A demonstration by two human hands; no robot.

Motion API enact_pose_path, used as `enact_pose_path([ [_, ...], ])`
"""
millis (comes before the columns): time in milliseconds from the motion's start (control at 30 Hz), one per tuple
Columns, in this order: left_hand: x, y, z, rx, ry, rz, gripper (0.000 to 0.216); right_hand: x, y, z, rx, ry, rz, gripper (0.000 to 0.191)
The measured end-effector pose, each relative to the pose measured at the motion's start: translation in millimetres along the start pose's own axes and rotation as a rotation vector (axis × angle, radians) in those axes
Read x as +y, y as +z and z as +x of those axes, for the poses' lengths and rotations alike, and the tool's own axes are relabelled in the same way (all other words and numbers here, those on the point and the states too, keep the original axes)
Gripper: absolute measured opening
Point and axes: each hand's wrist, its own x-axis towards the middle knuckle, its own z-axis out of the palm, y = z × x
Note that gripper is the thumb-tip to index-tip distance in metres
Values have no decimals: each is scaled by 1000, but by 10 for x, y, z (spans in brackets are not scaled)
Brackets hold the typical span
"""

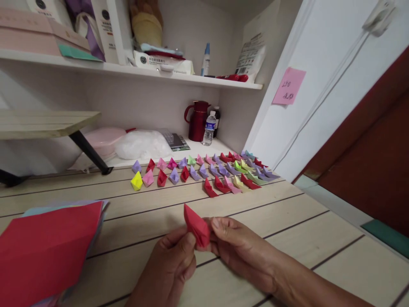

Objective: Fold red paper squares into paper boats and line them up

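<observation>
A red folded paper boat (197, 227) is held just above the slatted table (140, 238), between my two hands. My left hand (175, 256) pinches its lower left side, thumb on top. On the other side, my right hand (234, 238) grips the boat's right end between thumb and fingers; part of those fingers is hidden behind the paper. Beyond the hands stand rows of small folded paper boats in several colours, among them a yellow one (136, 181) at the left and a red one (210, 187) in the front row.
A stack of coloured paper (51, 247) with a red sheet on top lies at the left. Behind the boats are a plastic bag (142, 144), a dark red jug (198, 121) and a water bottle (209, 128). A small wooden stand (47, 123) has a black leg on the table.
</observation>
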Motion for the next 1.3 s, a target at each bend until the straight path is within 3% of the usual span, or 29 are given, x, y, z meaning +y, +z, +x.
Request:
enact_pose_path([
  [167, 69, 18, -11, -10, -15, -45, 25, -35, -13, -17, 18, 31, -22, 21],
  [367, 23, 24, -24, -28, -16, 103, 25, -76, -3, -19, 17, -17, -89, 15],
  [567, -24, 42, -22, -26, 19, 266, 29, -19, 33, -17, 14, -9, -195, 26],
  [700, 23, 54, -29, 15, 1, 136, 31, 43, 32, 7, 93, -34, -132, 28],
  [800, 61, 72, -35, 42, -11, 38, 36, 12, 26, 5, 66, -69, -94, 26],
  [933, 55, 71, -34, 5, -11, 43, 37, -54, 30, -26, -7, -28, -128, 24],
  [1300, 32, 49, -38, -42, 11, 51, 30, 7, -1, -14, 29, 1, -158, 24],
])
